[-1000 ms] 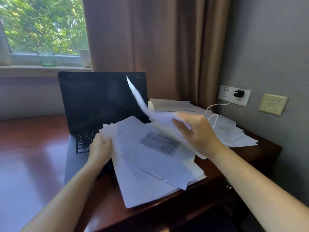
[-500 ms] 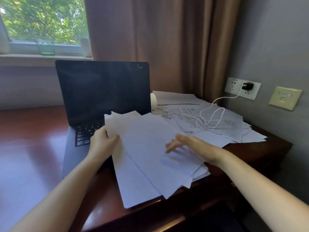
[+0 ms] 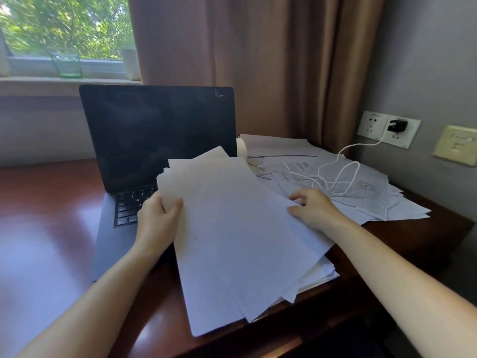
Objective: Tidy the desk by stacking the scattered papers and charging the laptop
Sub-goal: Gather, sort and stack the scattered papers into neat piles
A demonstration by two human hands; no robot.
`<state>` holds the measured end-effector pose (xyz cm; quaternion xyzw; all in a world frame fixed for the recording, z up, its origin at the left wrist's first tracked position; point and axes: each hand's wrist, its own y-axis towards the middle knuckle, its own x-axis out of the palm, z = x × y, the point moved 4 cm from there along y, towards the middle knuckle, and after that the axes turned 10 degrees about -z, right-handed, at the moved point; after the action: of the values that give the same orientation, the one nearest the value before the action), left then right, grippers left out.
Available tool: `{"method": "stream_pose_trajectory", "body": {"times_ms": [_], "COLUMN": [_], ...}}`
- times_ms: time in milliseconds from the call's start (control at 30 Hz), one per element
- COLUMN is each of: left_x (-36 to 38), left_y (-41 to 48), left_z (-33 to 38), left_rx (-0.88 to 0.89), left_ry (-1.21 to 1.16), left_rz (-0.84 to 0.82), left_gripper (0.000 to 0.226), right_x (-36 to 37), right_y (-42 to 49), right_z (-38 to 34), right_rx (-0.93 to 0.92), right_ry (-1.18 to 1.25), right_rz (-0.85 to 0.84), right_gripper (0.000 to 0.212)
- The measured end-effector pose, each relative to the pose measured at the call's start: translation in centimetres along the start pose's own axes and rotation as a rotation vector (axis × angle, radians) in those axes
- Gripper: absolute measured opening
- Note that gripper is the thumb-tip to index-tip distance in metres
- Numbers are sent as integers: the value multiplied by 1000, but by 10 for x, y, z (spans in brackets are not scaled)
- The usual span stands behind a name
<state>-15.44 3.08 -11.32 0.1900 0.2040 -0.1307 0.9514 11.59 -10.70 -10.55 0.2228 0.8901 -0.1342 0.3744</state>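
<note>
A fanned bundle of white papers (image 3: 232, 228) lies over the desk's front edge and the laptop's right side. My left hand (image 3: 157, 218) grips the bundle's left edge, thumb on top. My right hand (image 3: 313, 208) holds the bundle's right edge with curled fingers. The open dark laptop (image 3: 154, 135) stands behind, its screen black. More scattered papers (image 3: 366, 192) lie at the right, and a white charging cable (image 3: 333, 177) is coiled on them. The cable runs up to a black charger (image 3: 396, 125) plugged into the wall socket.
The dark wooden desk (image 3: 51, 215) stretches to the left. A white roll (image 3: 242, 148) sits beside the laptop screen. Brown curtains hang behind. A green glass (image 3: 67, 64) stands on the windowsill. A beige wall plate (image 3: 456, 144) is mounted right of the socket.
One second ago my right hand held a single sheet raised. That sheet now lies on the bundle, and my right hand has moved to the bundle's right edge. The bundle has lifted slightly.
</note>
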Motion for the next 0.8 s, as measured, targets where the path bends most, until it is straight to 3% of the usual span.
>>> {"method": "stream_pose_trajectory", "body": {"times_ms": [33,200,400,667,733,800], "left_x": [0,0,5,11,11,11], "left_y": [1,2,-1,2,1,-1], "left_z": [-1,-4,6,2,2,3], "left_rx": [-3,-65,-131,-100,-98,-93], "left_ry": [-9,-49,-180,29,26,16], "left_rz": [4,0,-23,-123,-130,-151], "left_gripper": [16,23,33,17,19,34], "right_x": [-3,-22,-7,4,-1,-6], "right_y": [1,15,31,26,21,15], "right_z": [-2,-9,-5,-13,-13,-15], "right_rx": [-32,-87,-2,-50,-91,-156], "right_ry": [-31,-186,-220,-173,-204,-178], "right_rz": [18,25,-21,-107,-70,6], "right_gripper": [10,33,21,16,11,13]}}
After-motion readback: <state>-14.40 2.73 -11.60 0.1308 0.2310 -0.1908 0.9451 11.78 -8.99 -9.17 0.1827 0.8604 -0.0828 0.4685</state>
